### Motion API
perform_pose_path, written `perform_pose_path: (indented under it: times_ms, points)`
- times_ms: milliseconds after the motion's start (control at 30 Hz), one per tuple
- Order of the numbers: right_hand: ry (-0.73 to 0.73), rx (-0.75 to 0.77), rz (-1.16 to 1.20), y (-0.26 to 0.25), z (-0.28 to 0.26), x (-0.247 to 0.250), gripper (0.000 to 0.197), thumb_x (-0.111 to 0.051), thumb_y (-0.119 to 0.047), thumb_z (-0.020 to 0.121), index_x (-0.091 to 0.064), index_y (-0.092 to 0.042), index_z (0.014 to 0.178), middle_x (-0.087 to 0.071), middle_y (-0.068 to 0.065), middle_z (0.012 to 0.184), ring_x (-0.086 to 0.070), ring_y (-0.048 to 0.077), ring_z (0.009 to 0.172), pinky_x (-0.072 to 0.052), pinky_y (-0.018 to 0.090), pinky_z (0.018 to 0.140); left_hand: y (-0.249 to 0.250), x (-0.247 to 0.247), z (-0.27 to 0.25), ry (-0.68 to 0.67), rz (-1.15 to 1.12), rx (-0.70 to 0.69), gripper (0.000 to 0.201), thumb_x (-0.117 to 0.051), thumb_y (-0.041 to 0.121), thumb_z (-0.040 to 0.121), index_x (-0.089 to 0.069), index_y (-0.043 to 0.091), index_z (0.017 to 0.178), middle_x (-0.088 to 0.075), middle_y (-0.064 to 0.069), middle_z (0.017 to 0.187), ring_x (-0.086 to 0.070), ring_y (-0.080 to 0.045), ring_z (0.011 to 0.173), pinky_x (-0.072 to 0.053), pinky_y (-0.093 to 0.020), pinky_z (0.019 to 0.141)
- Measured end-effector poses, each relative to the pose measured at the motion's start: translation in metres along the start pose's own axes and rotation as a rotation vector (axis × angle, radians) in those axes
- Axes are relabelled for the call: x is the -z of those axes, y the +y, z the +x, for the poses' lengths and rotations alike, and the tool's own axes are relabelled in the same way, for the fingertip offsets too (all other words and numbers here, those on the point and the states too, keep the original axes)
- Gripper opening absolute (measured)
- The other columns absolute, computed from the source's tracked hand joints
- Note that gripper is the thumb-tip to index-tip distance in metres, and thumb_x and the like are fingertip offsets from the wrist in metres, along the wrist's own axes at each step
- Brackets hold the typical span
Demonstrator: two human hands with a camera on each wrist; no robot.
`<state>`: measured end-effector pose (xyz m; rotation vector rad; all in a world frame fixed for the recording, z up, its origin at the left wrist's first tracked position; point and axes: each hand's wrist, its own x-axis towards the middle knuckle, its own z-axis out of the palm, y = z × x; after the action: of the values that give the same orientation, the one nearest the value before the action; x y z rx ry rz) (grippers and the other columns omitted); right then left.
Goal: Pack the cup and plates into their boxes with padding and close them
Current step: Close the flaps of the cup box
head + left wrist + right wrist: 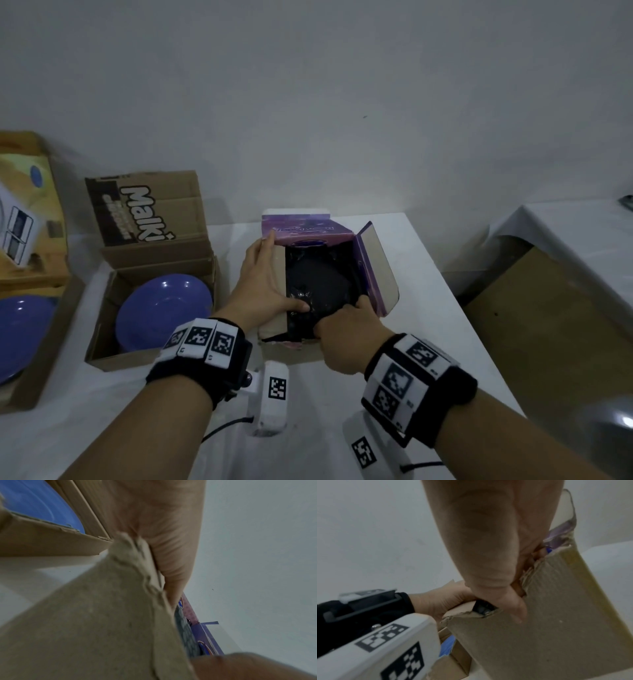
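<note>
A purple box (376, 274) stands open in the middle of the white table, and dark padding (318, 281) fills its inside. No cup shows; the padding hides whatever lies under it. My left hand (263, 274) lies flat along the box's left flap (102, 615), fingers straight, thumb on the padding. My right hand (346, 332) curls over the near wall (556, 615), fingers inside against the padding (483, 608) and thumb outside on the cardboard. A blue plate (164, 308) sits in the open brown Malki box (150, 212) to the left.
At the far left stands another open carton (34, 205) with a second blue plate (20, 332) in it. The white table (428, 342) ends just right of the purple box. Beyond a gap stands a second white-covered table (565, 233) with brown board (548, 325) below.
</note>
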<state>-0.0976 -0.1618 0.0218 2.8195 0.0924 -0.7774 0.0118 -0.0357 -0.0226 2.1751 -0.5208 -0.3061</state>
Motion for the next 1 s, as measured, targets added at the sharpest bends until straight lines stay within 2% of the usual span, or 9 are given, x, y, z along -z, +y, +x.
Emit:
perform_pose_path:
  times_ms: [367, 433, 500, 567, 633, 733, 833, 933, 1000]
  points:
    - [0.353, 0.06, 0.156, -0.003, -0.003, -0.025, 0.021, -0.052, -0.009, 0.082, -0.067, -0.017, 0.094, -0.065, 0.008, 0.091, -0.052, 0.029, 0.093, -0.035, 0.035, 0.077, 0.002, -0.002, -0.001, 0.031, 0.025, -0.007, 0.133, -0.09, 0.03, 0.055, 0.001, 0.023, 0.151, -0.005, 0.004, 0.154, -0.011, -0.016, 0.143, -0.018, -0.028, 0.113]
    - [0.326, 0.074, 0.143, -0.005, -0.007, -0.026, 0.013, -0.063, -0.006, 0.07, -0.066, -0.015, 0.079, -0.066, 0.007, 0.075, -0.059, 0.027, 0.075, -0.035, 0.03, 0.064, 0.002, -0.003, -0.001, 0.032, 0.027, -0.003, 0.133, -0.09, 0.031, 0.055, 0.001, 0.023, 0.151, -0.004, 0.005, 0.154, -0.011, -0.016, 0.143, -0.018, -0.028, 0.113]
    - [0.295, 0.065, 0.155, -0.006, -0.008, -0.027, 0.023, -0.076, -0.009, 0.045, -0.06, -0.02, 0.057, -0.059, -0.001, 0.051, -0.056, 0.02, 0.049, -0.033, 0.023, 0.049, 0.0, -0.003, -0.001, 0.032, 0.023, -0.005, 0.132, -0.09, 0.031, 0.055, 0.001, 0.023, 0.151, -0.004, 0.005, 0.154, -0.011, -0.016, 0.143, -0.018, -0.027, 0.112]
    - [0.355, 0.053, 0.184, -0.005, -0.001, -0.036, 0.03, -0.078, -0.009, 0.034, -0.056, -0.022, 0.05, -0.053, -0.005, 0.043, -0.05, 0.015, 0.037, -0.027, 0.018, 0.043, 0.0, -0.003, -0.001, 0.038, -0.004, -0.02, 0.131, -0.09, 0.03, 0.055, -0.001, 0.024, 0.151, -0.007, 0.005, 0.153, -0.014, -0.014, 0.141, -0.018, -0.024, 0.109]
    - [0.345, 0.057, 0.204, -0.007, -0.004, -0.032, 0.025, -0.077, -0.005, 0.047, -0.062, -0.019, 0.059, -0.058, -0.002, 0.051, -0.054, 0.018, 0.041, -0.028, 0.019, 0.043, -0.002, -0.002, -0.001, 0.08, -0.104, -0.036, 0.125, -0.09, 0.026, 0.056, -0.008, 0.025, 0.151, -0.017, 0.005, 0.151, -0.021, -0.009, 0.137, -0.02, -0.021, 0.108]
    - [0.332, 0.071, 0.178, -0.004, -0.005, -0.027, 0.023, -0.053, -0.002, 0.082, -0.06, -0.012, 0.102, -0.066, 0.009, 0.089, -0.064, 0.03, 0.078, -0.035, 0.03, 0.058, -0.006, 0.002, 0.003, 0.153, -0.321, -0.011, 0.112, -0.088, 0.019, 0.06, -0.018, 0.029, 0.147, -0.032, 0.009, 0.144, -0.03, -0.004, 0.131, -0.028, -0.024, 0.107]
    - [0.345, 0.092, 0.213, 0.004, -0.003, -0.028, 0.035, -0.047, -0.004, 0.085, -0.055, -0.019, 0.116, -0.066, 0.009, 0.098, -0.063, 0.031, 0.088, -0.037, 0.03, 0.063, -0.006, 0.005, 0.009, 0.157, -0.47, 0.024, 0.105, -0.081, 0.008, 0.069, -0.015, 0.028, 0.148, -0.043, 0.006, 0.138, -0.038, -0.008, 0.129, -0.038, -0.02, 0.1]
    - [0.342, 0.132, 0.367, 0.01, -0.001, -0.028, 0.044, -0.047, -0.007, 0.082, -0.061, -0.032, 0.115, -0.068, 0.001, 0.098, -0.063, 0.025, 0.091, -0.042, 0.028, 0.067, -0.006, 0.007, 0.014, 0.136, -0.517, 0.032, 0.1, -0.071, -0.004, 0.076, -0.009, 0.022, 0.15, -0.044, 0.007, 0.132, -0.038, -0.009, 0.126, -0.038, 0.003, 0.072]
    - [0.325, 0.148, 0.442, 0.012, -0.002, -0.027, 0.037, -0.047, -0.014, 0.083, -0.065, -0.033, 0.11, -0.07, -0.003, 0.097, -0.063, 0.022, 0.09, -0.045, 0.026, 0.068, -0.006, 0.005, 0.016, 0.129, -0.526, 0.032, 0.1, -0.069, -0.007, 0.077, -0.007, 0.022, 0.151, -0.041, 0.008, 0.134, -0.037, -0.006, 0.123, -0.041, -0.002, 0.072]
